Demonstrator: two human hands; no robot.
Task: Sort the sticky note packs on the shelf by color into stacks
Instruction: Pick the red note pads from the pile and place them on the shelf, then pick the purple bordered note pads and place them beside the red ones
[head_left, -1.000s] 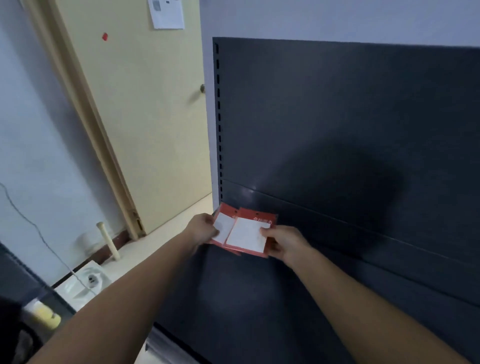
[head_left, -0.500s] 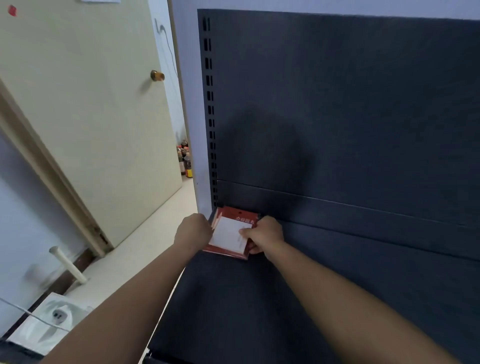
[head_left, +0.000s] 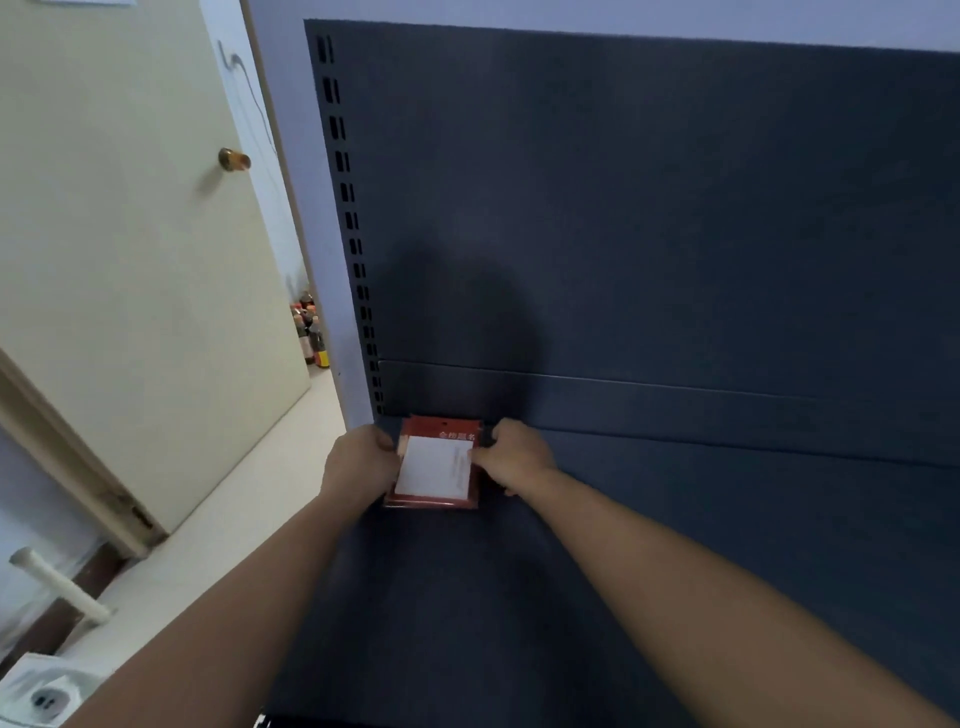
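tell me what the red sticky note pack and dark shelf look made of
Red-backed sticky note pack: probably printed card with a white paper pad; slight sheen suggests film wrap. Dark grey shelf: likely matte painted metal, given its slotted upright.

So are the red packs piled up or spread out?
Piled up. The packs overlap squarely on the shelf, left hand and right hand at their sides.

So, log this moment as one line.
left hand: grips red packs | right hand: grips same | shelf: packs stacked at back-left corner
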